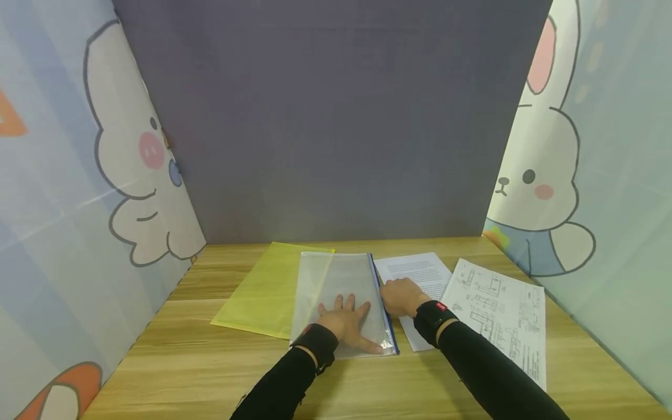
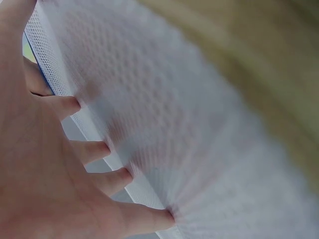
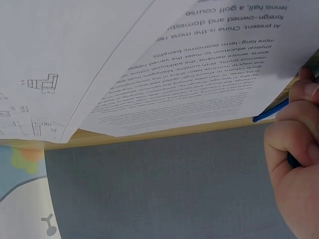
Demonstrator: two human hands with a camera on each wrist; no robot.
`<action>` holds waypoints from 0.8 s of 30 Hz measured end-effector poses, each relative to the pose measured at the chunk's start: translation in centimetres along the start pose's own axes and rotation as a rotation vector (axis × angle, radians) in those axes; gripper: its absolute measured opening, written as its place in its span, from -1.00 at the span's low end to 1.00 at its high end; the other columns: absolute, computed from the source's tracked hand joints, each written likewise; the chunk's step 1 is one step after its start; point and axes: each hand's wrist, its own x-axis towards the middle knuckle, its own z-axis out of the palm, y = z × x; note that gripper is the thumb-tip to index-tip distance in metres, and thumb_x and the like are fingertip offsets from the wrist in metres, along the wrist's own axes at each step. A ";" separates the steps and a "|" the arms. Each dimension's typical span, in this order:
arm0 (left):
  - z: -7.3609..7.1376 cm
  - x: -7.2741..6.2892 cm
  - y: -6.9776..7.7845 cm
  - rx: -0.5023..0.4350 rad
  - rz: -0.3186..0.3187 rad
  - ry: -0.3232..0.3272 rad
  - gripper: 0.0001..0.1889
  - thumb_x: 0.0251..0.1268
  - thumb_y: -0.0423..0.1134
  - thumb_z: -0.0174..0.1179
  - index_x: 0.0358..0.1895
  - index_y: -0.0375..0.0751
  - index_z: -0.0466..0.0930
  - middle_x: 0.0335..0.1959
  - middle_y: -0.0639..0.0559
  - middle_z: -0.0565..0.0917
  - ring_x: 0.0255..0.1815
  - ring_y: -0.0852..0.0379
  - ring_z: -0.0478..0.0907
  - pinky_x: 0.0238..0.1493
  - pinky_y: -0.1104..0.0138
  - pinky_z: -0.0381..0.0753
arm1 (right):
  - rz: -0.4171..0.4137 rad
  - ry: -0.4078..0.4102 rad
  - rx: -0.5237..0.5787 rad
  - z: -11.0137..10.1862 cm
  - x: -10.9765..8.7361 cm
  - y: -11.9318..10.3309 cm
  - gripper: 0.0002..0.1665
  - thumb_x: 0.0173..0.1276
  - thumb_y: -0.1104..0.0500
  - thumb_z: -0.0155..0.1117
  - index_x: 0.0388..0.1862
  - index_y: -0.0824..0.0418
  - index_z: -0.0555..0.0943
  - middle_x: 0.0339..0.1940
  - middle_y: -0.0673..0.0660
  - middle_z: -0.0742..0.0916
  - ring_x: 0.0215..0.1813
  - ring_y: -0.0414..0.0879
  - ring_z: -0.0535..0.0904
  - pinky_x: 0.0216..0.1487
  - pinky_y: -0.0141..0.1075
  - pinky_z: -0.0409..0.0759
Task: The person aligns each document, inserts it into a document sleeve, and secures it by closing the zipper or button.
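Observation:
A clear mesh zip document pouch (image 1: 336, 274) lies flat, its blue zipper edge (image 1: 388, 326) along the right side. My left hand (image 1: 343, 324) rests on the pouch's lower part with fingers spread; in the left wrist view its fingertips (image 2: 122, 179) press the mesh. With curled fingers, my right hand (image 1: 401, 296) pinches the pouch at the blue zipper, about midway along that edge. In the right wrist view, the right hand (image 3: 296, 134) shows a bit of dark blue inside its curled fingers; the zipper slider itself is hidden.
Under the pouch's left side lies a yellow mesh pouch (image 1: 257, 291). Right of the zipper is a sheet of printed text (image 1: 420, 271), partly overlapped by a sheet of technical drawings (image 1: 504, 315). A grey panel (image 1: 336, 128) stands behind the wooden table (image 1: 173, 356).

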 end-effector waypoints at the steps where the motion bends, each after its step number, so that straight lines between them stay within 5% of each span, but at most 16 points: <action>1: 0.0 0.0 0.0 -0.001 0.000 0.000 0.19 -0.15 0.68 0.21 0.63 0.30 0.09 0.66 -0.12 0.04 0.64 -0.25 -0.07 0.41 -0.43 -0.02 | -0.003 0.007 -0.002 0.0 0.0 0.0 -0.85 0.31 0.21 0.26 -0.47 0.18 0.59 -0.57 0.03 0.58 -0.53 -0.08 0.47 -0.35 -0.08 0.65; 24: -0.2 0.0 -0.1 0.008 0.004 0.000 0.18 -0.13 0.68 0.21 0.63 0.28 0.11 0.65 -0.12 0.05 0.64 -0.24 -0.05 0.41 -0.42 0.01 | 0.040 -0.003 0.015 -0.4 1.3 0.2 -0.82 0.41 0.21 0.22 -0.42 0.21 0.61 -0.55 0.03 0.57 -0.52 -0.09 0.47 -0.39 -0.13 0.64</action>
